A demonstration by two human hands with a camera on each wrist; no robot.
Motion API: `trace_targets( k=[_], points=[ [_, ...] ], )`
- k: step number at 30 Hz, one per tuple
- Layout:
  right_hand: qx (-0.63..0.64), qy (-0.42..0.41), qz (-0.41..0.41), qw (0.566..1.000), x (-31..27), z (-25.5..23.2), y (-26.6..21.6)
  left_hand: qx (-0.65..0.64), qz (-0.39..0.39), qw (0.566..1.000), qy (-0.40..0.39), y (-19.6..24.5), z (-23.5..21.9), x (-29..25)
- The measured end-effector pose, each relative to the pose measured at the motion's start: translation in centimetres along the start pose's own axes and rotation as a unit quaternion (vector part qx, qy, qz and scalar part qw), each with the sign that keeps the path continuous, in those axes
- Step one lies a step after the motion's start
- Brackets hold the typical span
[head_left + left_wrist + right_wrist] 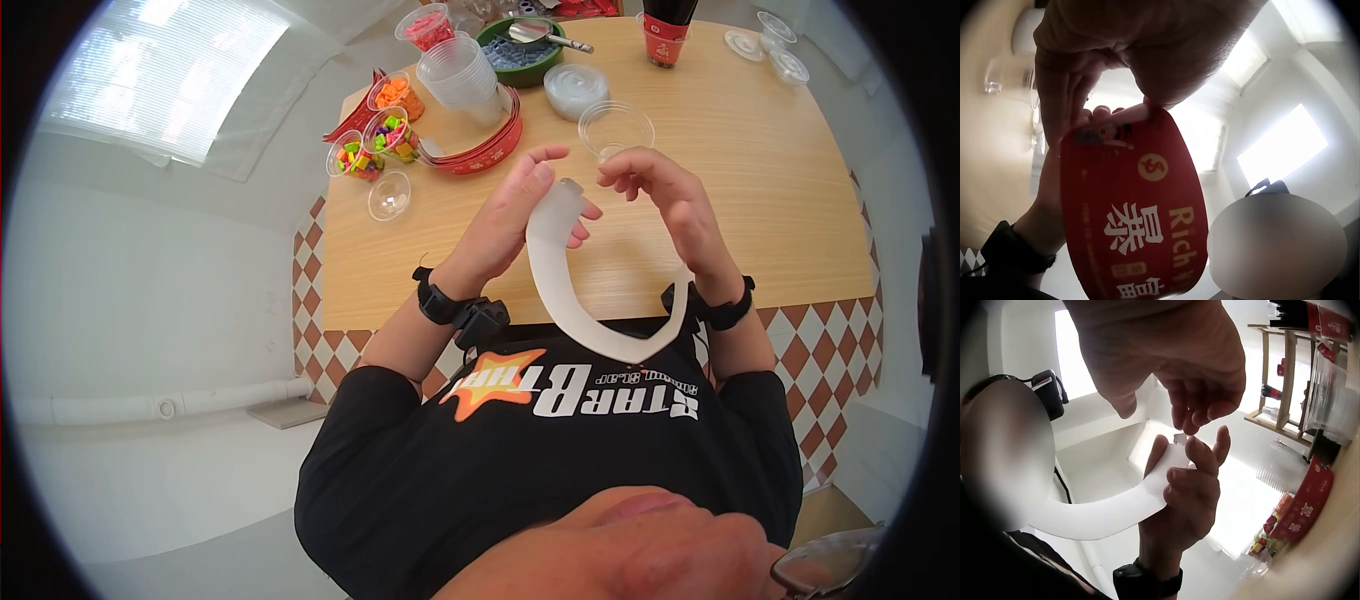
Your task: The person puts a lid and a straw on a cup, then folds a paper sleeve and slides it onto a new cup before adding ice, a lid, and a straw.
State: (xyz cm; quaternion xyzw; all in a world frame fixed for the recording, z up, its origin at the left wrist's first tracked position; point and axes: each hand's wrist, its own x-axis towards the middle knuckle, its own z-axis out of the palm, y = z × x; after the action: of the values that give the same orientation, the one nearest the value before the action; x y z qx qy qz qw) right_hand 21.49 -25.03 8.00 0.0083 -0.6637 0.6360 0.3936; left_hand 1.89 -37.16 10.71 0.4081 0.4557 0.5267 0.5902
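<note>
A long curved paper strip point(556, 285) hangs from my left hand point(505, 215), pinched near one end between thumb and fingers. Its white side faces the head view; the left wrist view shows a red printed side point(1132, 187) with white and yellow lettering. My right hand point(682, 210) is raised across from the held end, fingers loosely bent and thumb apart. In the right wrist view a small gap separates the right fingertips from the strip's notched tip point(1180, 439). The other end of the strip reaches down near my right wrist.
On the wooden table point(760, 220) stand cups of colourful pieces point(392, 140), stacked clear cups point(455, 75), red paper strips point(485, 155), a green bowl point(520, 72), clear lids point(577, 92) and a red cup point(663, 48). A clear lid point(389, 196) lies left of my left hand.
</note>
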Motion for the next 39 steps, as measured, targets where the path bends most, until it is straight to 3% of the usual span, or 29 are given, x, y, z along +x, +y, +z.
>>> trace_targets(
  k=[2, 4, 6, 8, 9, 10, 11, 12, 14, 19, 22, 24, 28, 32, 35, 37, 39],
  points=[
    [0.053, -0.025, 0.022, 0.998, -0.7, -0.8, -0.6, -0.005, 0.004, 1.0, 0.03, -0.4, -1.4, -0.2],
    [-0.004, -0.136, 0.004, 0.991, -1.3, -1.4, -0.7, -0.009, 0.006, 0.998, 0.06, -1.0, -2.8, -0.6],
    [-0.072, -0.171, 0.004, 0.983, -1.5, -2.1, -0.7, 0.006, 0.014, 0.994, 0.106, -1.6, -3.9, -1.0],
    [-0.09, -0.144, 0.143, 0.975, -2.4, -2.1, 0.2, 0.012, -0.01, 0.991, 0.134, -2.4, -5.2, -1.8],
    [-0.051, -0.071, 0.137, 0.987, -2.8, -1.5, 0.8, 0.225, 0.093, 0.965, 0.099, -3.4, -6.2, -2.1],
    [-0.05, -0.074, 0.137, 0.987, -2.8, -1.3, 1.4, 0.426, 0.188, 0.883, 0.059, -3.1, -6.1, -2.3],
    [-0.009, -0.03, 0.16, 0.987, -2.9, -1.2, 1.8, 0.53, 0.207, 0.822, 0.032, -2.5, -6.0, -3.0],
    [0.032, 0.014, 0.182, 0.983, -2.9, -1.1, 2.2, 0.53, 0.205, 0.822, 0.035, -2.2, -6.0, -3.5],
    [0.026, 0.005, 0.193, 0.981, -3.0, -1.0, 2.8, 0.526, 0.18, 0.823, -0.119, -1.6, -5.9, -4.2],
    [0.025, -0.016, 0.217, 0.976, -3.3, -0.5, 4.0, 0.583, 0.173, 0.786, -0.11, -2.0, -6.0, -4.6],
    [-0.051, 0.035, 0.186, 0.981, -3.1, -0.9, 4.0, 0.608, 0.116, 0.784, -0.056, -0.9, -6.5, -4.8],
    [-0.08, 0.102, 0.155, 0.979, -3.0, -1.4, 3.5, 0.659, 0.151, 0.737, 0.014, -0.5, -6.8, -4.5],
    [-0.069, 0.086, 0.165, 0.98, -3.4, -2.4, 3.5, 0.709, 0.138, 0.689, 0.061, -1.6, -7.8, -3.0],
    [-0.104, 0.081, 0.149, 0.98, -3.4, -2.5, 3.3, 0.704, 0.148, 0.69, 0.081, -3.0, -9.1, -0.1],
    [-0.123, 0.104, 0.135, 0.978, -2.9, -2.6, 2.8, 0.712, 0.212, 0.662, 0.095, -3.8, -10.0, 2.2],
    [-0.159, 0.15, 0.091, 0.972, -2.5, -2.7, 2.7, 0.726, 0.269, 0.602, 0.196, -4.4, -9.9, 3.4],
    [-0.223, 0.149, 0.089, 0.959, -1.9, -3.1, 2.5, 0.737, 0.262, 0.581, 0.223, -5.3, -10.8, 4.4]
  ],
)
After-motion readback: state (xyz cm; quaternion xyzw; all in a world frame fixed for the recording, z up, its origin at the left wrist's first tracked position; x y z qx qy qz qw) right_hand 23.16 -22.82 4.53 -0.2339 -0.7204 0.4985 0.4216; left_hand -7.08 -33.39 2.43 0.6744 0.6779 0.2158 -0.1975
